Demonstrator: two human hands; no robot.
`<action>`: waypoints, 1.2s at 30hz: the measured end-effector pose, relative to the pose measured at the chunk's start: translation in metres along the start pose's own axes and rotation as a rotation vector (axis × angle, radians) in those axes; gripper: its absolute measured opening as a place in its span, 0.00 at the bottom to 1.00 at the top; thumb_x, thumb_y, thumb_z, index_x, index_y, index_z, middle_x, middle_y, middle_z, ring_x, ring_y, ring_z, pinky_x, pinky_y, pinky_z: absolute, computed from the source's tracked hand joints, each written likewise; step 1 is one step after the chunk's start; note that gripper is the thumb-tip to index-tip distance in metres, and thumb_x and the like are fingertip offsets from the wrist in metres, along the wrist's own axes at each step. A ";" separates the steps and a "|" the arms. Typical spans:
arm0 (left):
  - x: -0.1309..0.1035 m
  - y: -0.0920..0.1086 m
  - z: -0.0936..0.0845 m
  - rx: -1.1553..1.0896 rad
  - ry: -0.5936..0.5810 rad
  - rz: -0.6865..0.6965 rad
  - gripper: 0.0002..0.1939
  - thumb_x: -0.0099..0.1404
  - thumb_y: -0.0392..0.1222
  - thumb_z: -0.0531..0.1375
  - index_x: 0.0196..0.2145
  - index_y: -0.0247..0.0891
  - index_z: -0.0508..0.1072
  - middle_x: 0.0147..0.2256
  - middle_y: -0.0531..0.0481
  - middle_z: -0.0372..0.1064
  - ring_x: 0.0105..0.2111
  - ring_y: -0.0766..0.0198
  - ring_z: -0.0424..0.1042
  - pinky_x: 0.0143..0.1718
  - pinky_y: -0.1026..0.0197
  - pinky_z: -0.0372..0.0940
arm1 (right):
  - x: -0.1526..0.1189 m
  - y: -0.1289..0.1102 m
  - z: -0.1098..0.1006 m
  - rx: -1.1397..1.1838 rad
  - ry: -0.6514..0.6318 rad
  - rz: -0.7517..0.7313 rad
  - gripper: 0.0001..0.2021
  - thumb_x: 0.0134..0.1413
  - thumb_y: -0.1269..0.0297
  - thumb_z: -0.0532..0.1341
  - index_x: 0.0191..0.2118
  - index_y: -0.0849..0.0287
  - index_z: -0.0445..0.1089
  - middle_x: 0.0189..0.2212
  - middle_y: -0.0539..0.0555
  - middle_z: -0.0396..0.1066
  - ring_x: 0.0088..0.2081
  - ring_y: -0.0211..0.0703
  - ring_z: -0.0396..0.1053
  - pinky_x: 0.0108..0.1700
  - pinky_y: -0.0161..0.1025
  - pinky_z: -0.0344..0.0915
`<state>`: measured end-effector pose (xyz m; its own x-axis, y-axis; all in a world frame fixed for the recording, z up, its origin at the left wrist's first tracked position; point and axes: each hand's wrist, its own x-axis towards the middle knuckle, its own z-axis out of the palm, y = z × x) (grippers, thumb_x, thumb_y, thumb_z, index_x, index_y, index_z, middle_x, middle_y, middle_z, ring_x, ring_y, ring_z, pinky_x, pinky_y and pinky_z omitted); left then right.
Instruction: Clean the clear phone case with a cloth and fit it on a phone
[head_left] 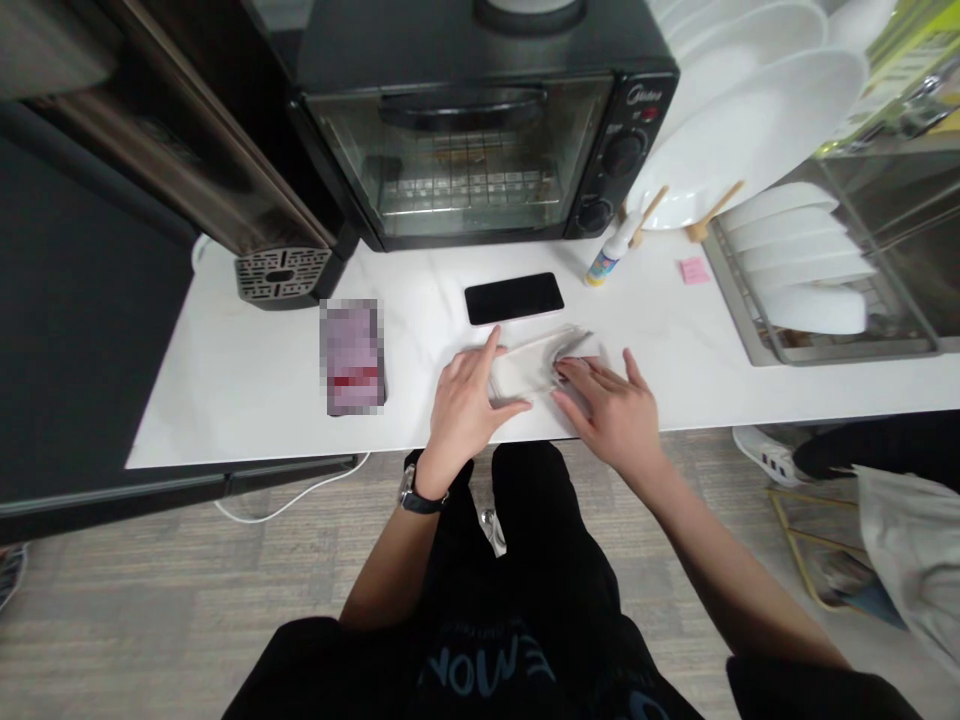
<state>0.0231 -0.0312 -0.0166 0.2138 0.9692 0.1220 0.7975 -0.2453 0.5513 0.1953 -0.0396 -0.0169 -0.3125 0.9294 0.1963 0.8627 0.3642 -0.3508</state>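
A clear phone case (525,368) lies flat on the white counter in front of me. My left hand (466,398) holds its left end, with the thumb along the near edge and the index finger by the far edge. Bent over the case's right end, my right hand (611,405) pinches a thin grey-white cloth (589,348) against it. The fingertips partly hide the cloth. Just beyond the case is a phone (514,298) with its dark screen up. A small white spray bottle (609,258) with a colourful label stands behind to the right.
A black toaster oven (480,160) stands at the back, with a drink dispenser (281,275) left of it. A blurred-out purple item (352,355) lies on the left. White plates (757,130), a pink sticky note (694,270) and a sink rack of bowls (810,265) are on the right.
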 end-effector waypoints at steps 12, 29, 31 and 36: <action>0.000 -0.003 0.001 0.005 -0.012 0.014 0.40 0.48 0.43 0.55 0.51 0.41 0.32 0.46 0.53 0.53 0.45 0.60 0.51 0.45 0.57 0.48 | 0.004 -0.041 0.014 0.084 -0.118 -0.153 0.19 0.46 0.55 0.45 0.46 0.51 0.51 0.44 0.47 0.57 0.48 0.43 0.49 0.53 0.49 0.36; 0.000 -0.001 -0.002 -0.025 -0.011 0.011 0.36 0.51 0.41 0.52 0.52 0.40 0.33 0.45 0.52 0.55 0.44 0.60 0.52 0.44 0.58 0.49 | 0.012 -0.045 0.021 0.097 -0.084 -0.175 0.18 0.47 0.56 0.45 0.45 0.52 0.52 0.44 0.47 0.56 0.48 0.42 0.50 0.53 0.48 0.36; 0.000 -0.001 -0.001 -0.011 -0.009 0.004 0.37 0.50 0.42 0.53 0.52 0.40 0.33 0.45 0.52 0.54 0.44 0.60 0.52 0.45 0.58 0.48 | 0.006 -0.041 0.017 0.091 -0.111 -0.161 0.16 0.48 0.57 0.45 0.45 0.50 0.52 0.43 0.45 0.57 0.48 0.40 0.50 0.53 0.47 0.34; 0.001 -0.001 0.000 0.015 -0.012 0.001 0.39 0.46 0.46 0.56 0.51 0.43 0.38 0.45 0.53 0.54 0.44 0.58 0.51 0.46 0.57 0.46 | -0.005 -0.012 0.004 0.028 -0.077 -0.052 0.15 0.48 0.60 0.45 0.44 0.50 0.54 0.43 0.46 0.58 0.47 0.40 0.52 0.53 0.48 0.33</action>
<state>0.0227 -0.0303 -0.0174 0.2216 0.9686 0.1128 0.8054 -0.2470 0.5389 0.1848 -0.0481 -0.0176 -0.3872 0.9106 0.1447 0.8334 0.4128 -0.3674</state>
